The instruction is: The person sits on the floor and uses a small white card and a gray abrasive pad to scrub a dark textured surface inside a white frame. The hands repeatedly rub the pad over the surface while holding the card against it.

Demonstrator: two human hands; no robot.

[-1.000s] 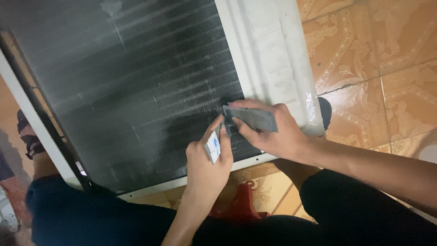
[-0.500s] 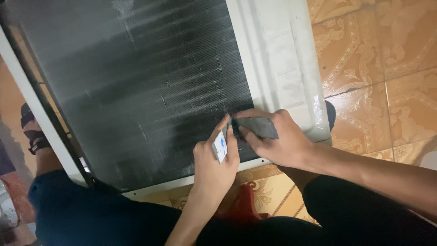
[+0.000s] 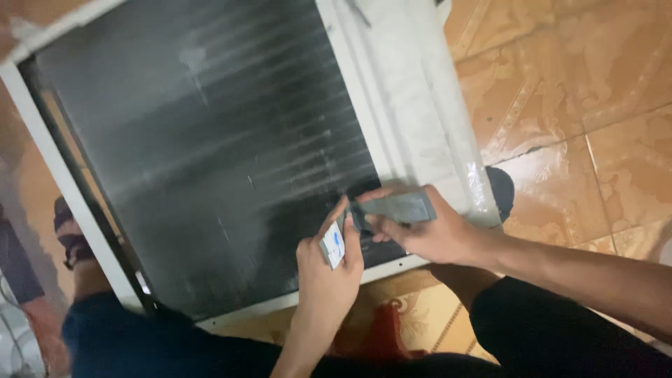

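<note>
grey tool: flat dark-grey comb-like piece (image 3: 395,208), lying across the lower right corner of the coil, one end right at the fins
right hand: (image 3: 430,234) fingers closed around the grey tool, thumb on top, holding it pretty much level against the coil face
left hand: (image 3: 329,269) fingers curled snug on a small white card-like thing with a bit of blue on it (image 3: 334,246), tip of it just beside the end of the grey tool
hands together: nearly touching, both parked over the same corner
coil: big dark finned panel (image 3: 210,161), fins look dusty with pale streaks, tilted across the view
frame: white metal edge (image 3: 63,182) runs round the coil, wider white strip (image 3: 413,105) down the right side
floor: glossy orange-brown tiles (image 3: 581,84) under and beside the unit
legs: dark trousers (image 3: 560,329) at the bottom, knees either side of the hands
red thing: something red (image 3: 378,336) on the floor between the legs, can't tell what it is
</note>
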